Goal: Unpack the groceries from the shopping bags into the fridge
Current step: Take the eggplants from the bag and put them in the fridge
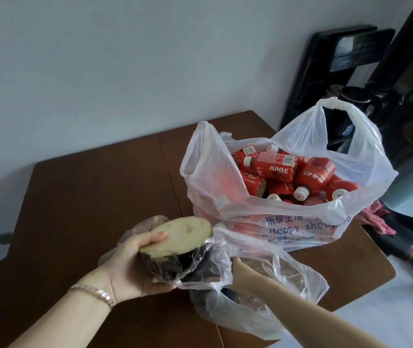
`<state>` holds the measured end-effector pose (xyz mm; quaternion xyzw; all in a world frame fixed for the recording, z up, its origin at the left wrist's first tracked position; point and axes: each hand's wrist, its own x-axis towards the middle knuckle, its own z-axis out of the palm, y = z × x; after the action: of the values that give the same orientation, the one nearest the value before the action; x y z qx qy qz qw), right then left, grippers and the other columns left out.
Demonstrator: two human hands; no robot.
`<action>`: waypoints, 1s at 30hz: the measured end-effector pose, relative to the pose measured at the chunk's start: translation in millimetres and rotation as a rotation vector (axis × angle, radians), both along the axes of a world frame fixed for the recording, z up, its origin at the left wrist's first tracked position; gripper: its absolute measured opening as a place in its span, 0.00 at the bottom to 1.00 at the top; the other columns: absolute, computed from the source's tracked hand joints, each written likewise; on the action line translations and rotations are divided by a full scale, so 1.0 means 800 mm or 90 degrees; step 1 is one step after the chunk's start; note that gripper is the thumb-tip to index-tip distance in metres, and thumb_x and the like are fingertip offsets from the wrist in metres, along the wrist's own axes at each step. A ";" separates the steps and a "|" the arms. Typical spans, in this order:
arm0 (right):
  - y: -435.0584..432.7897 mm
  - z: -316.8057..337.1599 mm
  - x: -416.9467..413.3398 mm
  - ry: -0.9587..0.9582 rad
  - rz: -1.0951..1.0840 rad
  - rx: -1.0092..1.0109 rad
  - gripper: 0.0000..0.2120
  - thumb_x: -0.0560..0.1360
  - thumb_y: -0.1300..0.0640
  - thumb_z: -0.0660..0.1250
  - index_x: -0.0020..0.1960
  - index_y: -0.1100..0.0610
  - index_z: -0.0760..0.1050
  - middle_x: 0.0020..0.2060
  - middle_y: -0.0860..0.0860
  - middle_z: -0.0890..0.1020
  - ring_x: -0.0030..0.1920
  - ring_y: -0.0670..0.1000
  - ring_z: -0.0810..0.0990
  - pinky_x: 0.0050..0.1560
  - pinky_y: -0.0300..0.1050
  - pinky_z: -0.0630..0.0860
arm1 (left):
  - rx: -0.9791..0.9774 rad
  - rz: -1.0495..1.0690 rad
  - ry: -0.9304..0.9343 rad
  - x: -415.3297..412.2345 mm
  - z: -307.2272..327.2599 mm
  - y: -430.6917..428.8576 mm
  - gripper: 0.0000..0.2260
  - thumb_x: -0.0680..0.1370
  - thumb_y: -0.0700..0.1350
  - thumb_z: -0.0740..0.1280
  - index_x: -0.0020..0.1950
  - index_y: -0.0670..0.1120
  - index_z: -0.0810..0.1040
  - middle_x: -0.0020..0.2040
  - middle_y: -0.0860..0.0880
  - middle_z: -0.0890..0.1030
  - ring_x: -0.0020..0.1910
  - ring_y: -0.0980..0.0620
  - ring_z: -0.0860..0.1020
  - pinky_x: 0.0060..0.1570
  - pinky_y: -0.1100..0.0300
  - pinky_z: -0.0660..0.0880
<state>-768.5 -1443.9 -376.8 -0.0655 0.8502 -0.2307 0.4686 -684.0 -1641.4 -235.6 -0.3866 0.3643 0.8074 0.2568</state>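
counter (pixel 87 197): brown wood, open surface left of the bags; right edge close past both.
juice bag (pixel 288 222): white, upright, mouth open, full of red bottles (pixel 279 168).
small bag (pixel 263 297): clear, slumped just in front of juice bag.
eggplant half (pixel 175 234): film-wrapped, cut face up, held above counter.
left grip (pixel 130 267): closed round eggplant half from below.
right grip (pixel 238 263): inside small bag, hidden by plastic; state can't tell.

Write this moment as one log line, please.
left hand: holds wrapped eggplant half | right hand: inside small clear bag, grip hidden | juice bottles: in white bag on table
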 end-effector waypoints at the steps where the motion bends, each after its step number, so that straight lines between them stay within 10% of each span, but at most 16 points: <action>1: -0.003 -0.008 0.000 -0.015 -0.026 -0.020 0.32 0.73 0.53 0.69 0.71 0.61 0.58 0.64 0.56 0.72 0.57 0.52 0.73 0.55 0.41 0.71 | -0.010 0.033 0.002 0.000 -0.002 -0.003 0.30 0.58 0.43 0.79 0.58 0.41 0.76 0.45 0.35 0.81 0.39 0.36 0.80 0.26 0.47 0.78; 8: -0.015 -0.007 0.013 -0.035 -0.160 -0.087 0.36 0.64 0.47 0.74 0.66 0.58 0.65 0.53 0.50 0.75 0.52 0.49 0.75 0.46 0.39 0.73 | -0.118 0.161 0.052 -0.007 0.004 -0.019 0.16 0.70 0.45 0.67 0.57 0.42 0.73 0.52 0.36 0.76 0.42 0.36 0.80 0.30 0.48 0.80; 13: 0.005 0.047 0.026 0.119 0.083 -0.063 0.07 0.75 0.53 0.65 0.52 0.53 0.74 0.36 0.48 0.72 0.37 0.45 0.71 0.39 0.28 0.68 | -0.259 0.177 0.083 -0.016 0.004 -0.020 0.15 0.74 0.42 0.67 0.60 0.43 0.72 0.56 0.38 0.74 0.51 0.37 0.77 0.44 0.42 0.79; 17: 0.024 0.081 0.030 0.153 0.245 -0.168 0.34 0.77 0.52 0.65 0.76 0.52 0.50 0.69 0.44 0.59 0.70 0.45 0.59 0.70 0.35 0.53 | -0.327 0.163 0.089 -0.028 0.004 -0.020 0.16 0.74 0.42 0.69 0.61 0.42 0.71 0.55 0.39 0.75 0.49 0.40 0.77 0.46 0.42 0.78; 24: 0.045 0.193 0.036 0.400 0.355 -0.247 0.38 0.64 0.33 0.70 0.67 0.34 0.53 0.58 0.30 0.61 0.60 0.33 0.59 0.63 0.29 0.57 | -0.302 0.191 0.063 -0.034 -0.010 -0.023 0.18 0.73 0.45 0.70 0.61 0.44 0.71 0.57 0.38 0.74 0.52 0.38 0.75 0.49 0.42 0.78; 30: 0.064 0.216 0.022 0.439 0.271 -0.334 0.38 0.62 0.40 0.76 0.62 0.30 0.54 0.56 0.22 0.60 0.58 0.19 0.55 0.53 0.13 0.52 | -0.213 0.228 0.074 -0.026 -0.009 -0.039 0.19 0.74 0.44 0.67 0.64 0.45 0.71 0.59 0.37 0.74 0.55 0.36 0.75 0.45 0.43 0.78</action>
<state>-751.2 -1392.9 -203.7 -0.4270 0.8366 -0.3014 0.1639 -704.6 -1672.3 -242.5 -0.4348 0.4330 0.7893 0.0203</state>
